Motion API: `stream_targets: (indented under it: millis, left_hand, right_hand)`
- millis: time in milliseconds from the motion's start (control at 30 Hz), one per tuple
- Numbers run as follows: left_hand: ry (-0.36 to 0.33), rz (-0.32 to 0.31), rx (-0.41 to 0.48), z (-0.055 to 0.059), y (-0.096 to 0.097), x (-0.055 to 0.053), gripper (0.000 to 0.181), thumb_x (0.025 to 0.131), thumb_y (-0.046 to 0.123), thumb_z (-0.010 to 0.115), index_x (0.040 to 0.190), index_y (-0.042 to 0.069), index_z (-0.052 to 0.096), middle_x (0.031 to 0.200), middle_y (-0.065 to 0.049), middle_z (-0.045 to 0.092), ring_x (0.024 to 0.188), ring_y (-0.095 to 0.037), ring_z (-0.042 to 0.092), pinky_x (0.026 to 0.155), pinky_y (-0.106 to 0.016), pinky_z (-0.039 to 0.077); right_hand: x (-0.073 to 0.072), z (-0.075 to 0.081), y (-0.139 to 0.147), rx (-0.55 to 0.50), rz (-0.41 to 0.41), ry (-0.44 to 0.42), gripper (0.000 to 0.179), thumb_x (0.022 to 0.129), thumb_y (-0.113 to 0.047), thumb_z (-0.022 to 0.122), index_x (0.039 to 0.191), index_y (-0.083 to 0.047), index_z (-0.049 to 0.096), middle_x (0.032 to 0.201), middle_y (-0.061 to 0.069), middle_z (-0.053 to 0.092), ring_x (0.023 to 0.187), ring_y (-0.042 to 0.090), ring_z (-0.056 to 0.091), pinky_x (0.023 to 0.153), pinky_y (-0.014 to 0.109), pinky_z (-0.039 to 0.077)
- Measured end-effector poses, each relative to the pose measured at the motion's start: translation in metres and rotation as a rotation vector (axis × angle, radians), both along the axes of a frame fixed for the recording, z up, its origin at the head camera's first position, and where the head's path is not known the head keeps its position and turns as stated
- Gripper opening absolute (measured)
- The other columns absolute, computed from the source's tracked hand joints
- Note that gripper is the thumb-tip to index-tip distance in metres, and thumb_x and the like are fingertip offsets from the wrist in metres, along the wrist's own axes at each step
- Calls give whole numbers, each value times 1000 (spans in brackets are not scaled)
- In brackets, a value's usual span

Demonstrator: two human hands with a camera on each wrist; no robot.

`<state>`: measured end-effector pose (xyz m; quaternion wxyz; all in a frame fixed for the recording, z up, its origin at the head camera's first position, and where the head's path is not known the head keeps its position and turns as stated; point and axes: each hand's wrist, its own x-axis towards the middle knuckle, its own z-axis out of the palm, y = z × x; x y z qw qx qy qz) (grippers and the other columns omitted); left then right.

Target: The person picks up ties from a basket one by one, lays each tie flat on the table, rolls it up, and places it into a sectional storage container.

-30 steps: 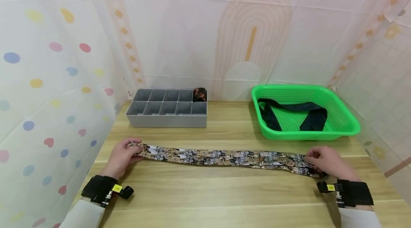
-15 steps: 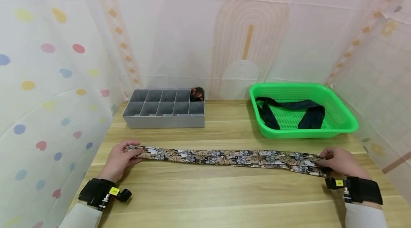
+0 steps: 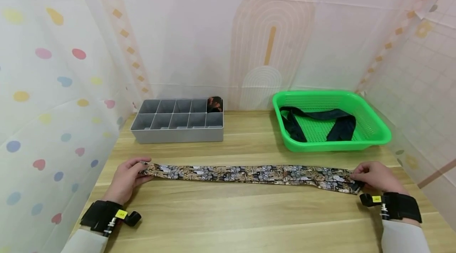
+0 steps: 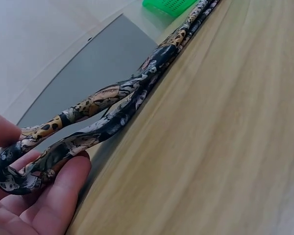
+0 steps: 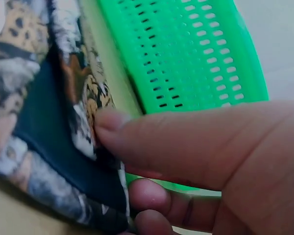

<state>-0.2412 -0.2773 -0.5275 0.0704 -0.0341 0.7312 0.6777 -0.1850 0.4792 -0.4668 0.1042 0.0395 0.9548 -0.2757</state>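
A necktie (image 3: pixel 246 174) with a dense animal print lies stretched sideways across the table, doubled over. At its left end, my left hand (image 3: pixel 124 179) pinches the fold; the left wrist view shows the tie's loop (image 4: pixel 108 95) between thumb and curled fingers (image 4: pixel 63 186). My right hand (image 3: pixel 379 175) holds the upper corner of the other end. Up close in the right wrist view, thumb (image 5: pixel 157 137) and fingers grip a printed layer beside the tie's dark lining (image 5: pixel 54 122).
A grey divided box (image 3: pixel 178 135) stands at the back left, with a rolled dark cloth with orange pattern (image 3: pixel 215 104) in its back right compartment. At the back right is a green basket (image 3: pixel 335 146) holding a long dark strip of cloth (image 3: pixel 342 126). Curtains (image 3: pixel 199 47) hang behind.
My right hand has slid right along the tie to its end, where the dark lining now shows. My left hand keeps hold of the fold. The head view has shifted slightly.
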Motion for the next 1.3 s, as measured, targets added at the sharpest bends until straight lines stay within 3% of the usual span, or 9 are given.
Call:
stream_targets:
  millis: [133,300,433,567,700,800,900,1067,1300]
  left_hand:
    - [2,-4,-12,-1,-1,-1,33,109,12,52,138,2,63,120,18,55,99,0,64,87,-27,63]
    - [16,-25,-71,-3,0,-3,44,105,6,59,145,-11,52,111,14,61,96,0,68,86,-27,63]
    - [19,-27,-98,-5,1,-5,49,103,1,62,147,-15,48,101,13,68,93,0,70,84,-26,63]
    - [11,-8,-85,-6,2,-6,48,102,4,68,144,-14,51,99,14,69,90,-1,72,82,-26,63]
    - [2,9,-73,-6,4,-8,48,101,8,71,140,-13,54,96,14,72,86,-4,75,80,-26,64]
    - [3,5,-77,-5,4,-7,46,102,10,71,139,-12,55,95,15,74,84,-5,76,79,-26,64]
    - [6,2,-66,-4,5,-6,43,102,8,70,138,-12,56,95,17,75,85,-5,76,79,-27,64]
    - [10,-33,-88,-4,9,-5,45,102,5,67,141,-15,54,93,13,76,87,-5,76,80,-28,64]
    - [21,-52,-230,-2,27,0,43,100,11,73,134,-12,63,94,0,80,78,-5,74,72,-26,63]
  right_hand:
    - [1,2,-6,59,10,43,18,98,-20,72,86,-7,75,80,0,69,67,15,58,60,30,45]
    - [0,7,-11,125,26,54,21,95,-27,78,85,-9,74,81,0,70,73,18,58,67,33,45]
    - [0,9,-13,129,70,50,23,93,-28,80,83,-9,71,81,-1,68,74,16,57,70,34,45]
    - [4,8,-7,47,82,54,22,97,-20,74,81,-7,66,77,1,64,67,12,56,65,29,46]
    - [8,7,1,-114,62,-37,20,98,-10,68,82,-2,61,81,5,68,62,10,59,58,28,50]
    - [8,8,2,-169,23,-118,20,97,-10,69,82,-2,59,78,4,67,58,10,58,56,29,52]
    - [8,9,0,-165,-27,-141,19,98,-11,69,83,-2,61,74,1,62,56,10,56,57,29,53]
    - [8,12,6,-147,-122,-126,17,102,-10,64,93,4,66,76,2,66,62,15,64,60,31,56]
    - [9,12,22,-69,-258,-62,27,105,-19,63,104,7,68,72,0,69,67,18,69,65,32,54]
